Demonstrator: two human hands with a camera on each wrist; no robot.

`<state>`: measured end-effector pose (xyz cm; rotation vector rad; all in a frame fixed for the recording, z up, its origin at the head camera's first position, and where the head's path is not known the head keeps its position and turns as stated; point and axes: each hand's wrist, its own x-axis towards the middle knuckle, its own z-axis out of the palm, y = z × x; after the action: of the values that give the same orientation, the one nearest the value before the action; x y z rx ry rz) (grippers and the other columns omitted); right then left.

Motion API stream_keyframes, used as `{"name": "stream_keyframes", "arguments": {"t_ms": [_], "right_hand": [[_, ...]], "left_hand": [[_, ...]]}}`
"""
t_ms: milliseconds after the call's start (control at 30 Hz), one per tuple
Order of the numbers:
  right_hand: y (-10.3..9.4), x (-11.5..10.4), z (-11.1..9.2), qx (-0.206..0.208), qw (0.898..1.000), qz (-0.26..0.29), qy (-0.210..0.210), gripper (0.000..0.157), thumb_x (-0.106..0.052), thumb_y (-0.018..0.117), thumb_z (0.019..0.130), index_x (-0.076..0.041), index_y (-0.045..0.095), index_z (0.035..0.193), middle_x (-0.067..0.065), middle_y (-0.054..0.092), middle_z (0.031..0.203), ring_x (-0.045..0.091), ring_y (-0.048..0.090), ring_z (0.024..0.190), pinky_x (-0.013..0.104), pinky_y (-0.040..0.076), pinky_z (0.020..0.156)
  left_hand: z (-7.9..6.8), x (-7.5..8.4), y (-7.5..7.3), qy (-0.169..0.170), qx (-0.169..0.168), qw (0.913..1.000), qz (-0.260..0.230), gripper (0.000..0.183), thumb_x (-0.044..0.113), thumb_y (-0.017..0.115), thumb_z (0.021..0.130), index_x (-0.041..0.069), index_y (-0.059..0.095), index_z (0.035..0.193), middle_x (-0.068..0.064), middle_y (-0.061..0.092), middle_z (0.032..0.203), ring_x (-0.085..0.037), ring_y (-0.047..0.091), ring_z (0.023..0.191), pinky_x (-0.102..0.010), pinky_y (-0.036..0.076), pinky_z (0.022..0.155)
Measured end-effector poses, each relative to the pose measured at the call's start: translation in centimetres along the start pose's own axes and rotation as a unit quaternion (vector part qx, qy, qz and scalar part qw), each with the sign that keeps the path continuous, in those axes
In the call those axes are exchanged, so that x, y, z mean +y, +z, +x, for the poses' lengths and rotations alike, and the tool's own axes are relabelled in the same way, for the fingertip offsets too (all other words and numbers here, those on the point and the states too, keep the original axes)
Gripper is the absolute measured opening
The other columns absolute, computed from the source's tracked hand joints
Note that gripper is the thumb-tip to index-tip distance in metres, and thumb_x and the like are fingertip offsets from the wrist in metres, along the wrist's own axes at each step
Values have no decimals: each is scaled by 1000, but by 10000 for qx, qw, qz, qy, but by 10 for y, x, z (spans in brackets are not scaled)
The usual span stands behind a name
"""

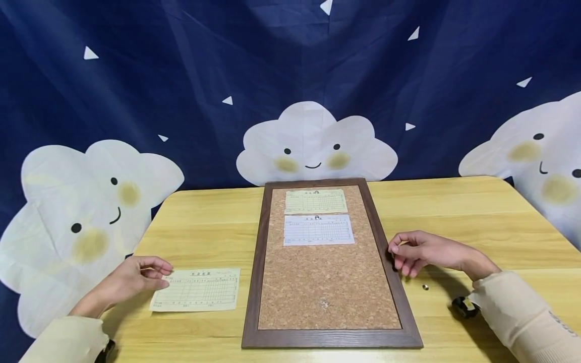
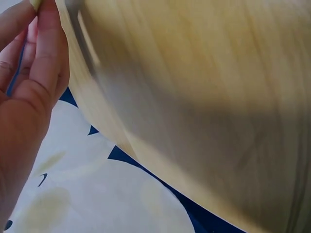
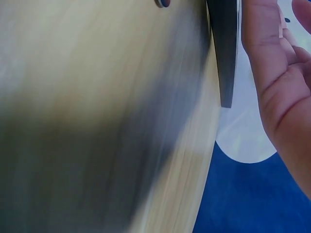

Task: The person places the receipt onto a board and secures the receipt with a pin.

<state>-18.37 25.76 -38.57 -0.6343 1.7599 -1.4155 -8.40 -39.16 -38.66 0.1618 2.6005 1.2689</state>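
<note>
While the left hand (image 1: 129,281) is pinching one end of a thin, ruled, yellowish slip (image 1: 201,292) left of a granular cork board (image 1: 295,287) in the head view, the right hand (image 1: 428,252) is bending beside the board's brown wooden frame (image 1: 331,338), near a small shiny stud (image 1: 425,287); whether its fingertips are clamping anything cannot be told. In the left wrist view, the same hand is gripping the slip's pale tip. In the right wrist view, the frame's dark, straight edge is running alongside the hand
</note>
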Motion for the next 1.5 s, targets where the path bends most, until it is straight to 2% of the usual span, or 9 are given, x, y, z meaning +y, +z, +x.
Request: {"name": "stream_keyframes", "arguments": {"t_ms": [200,433,633,867,1033,1267,1500], "right_hand": [[0,0,1,-25,10000,10,-23,29,-12,43,108,16,46,115,16,64,94,20,67,79,40,59,70],[0,0,3,-57,10000,4,-68,29,-13,44,108,15,46,115,16,65,93,20,68,79,39,59,69],[-1,-1,4,-36,10000,-47,-55,27,-12,43,108,13,48,114,16,65,93,20,68,79,38,59,69],[0,-2,5,-17,9999,-53,-151,26,-13,44,108,13,47,112,17,65,94,19,68,79,37,59,69],[2,-3,6,33,9998,-86,-166,28,-13,45,108,14,47,112,17,65,94,20,68,79,38,59,69],[5,-6,12,143,9992,-295,-210,30,-15,45,108,15,47,112,16,64,91,21,68,78,38,59,69],[6,-8,15,140,9994,-235,-191,28,-13,46,107,15,47,111,14,64,91,19,67,77,36,59,68]], "left_hand": [[0,4,-7,-115,-40,9998,-166,33,5,78,85,-12,65,111,-3,70,101,-9,64,84,-24,55,73],[0,5,-14,-147,-50,9987,-483,33,3,75,88,-15,61,112,6,70,100,-8,65,86,-23,56,74],[-1,9,-17,6,40,9991,-431,31,2,73,89,-15,62,112,5,70,99,-8,65,87,-22,55,74],[-1,18,-22,-238,134,9986,-448,34,8,73,90,-12,62,116,2,71,101,-8,66,91,-24,55,77],[-1,21,-24,-217,173,9984,-501,33,8,72,92,-11,62,116,2,72,103,-8,67,93,-24,55,79],[1,25,-20,-102,263,9975,-653,27,6,71,92,-10,65,113,5,72,102,-6,67,94,-20,53,80],[6,34,-13,-6,368,9968,-715,26,7,72,91,-7,67,113,4,73,102,-8,68,95,-21,54,81]]}}
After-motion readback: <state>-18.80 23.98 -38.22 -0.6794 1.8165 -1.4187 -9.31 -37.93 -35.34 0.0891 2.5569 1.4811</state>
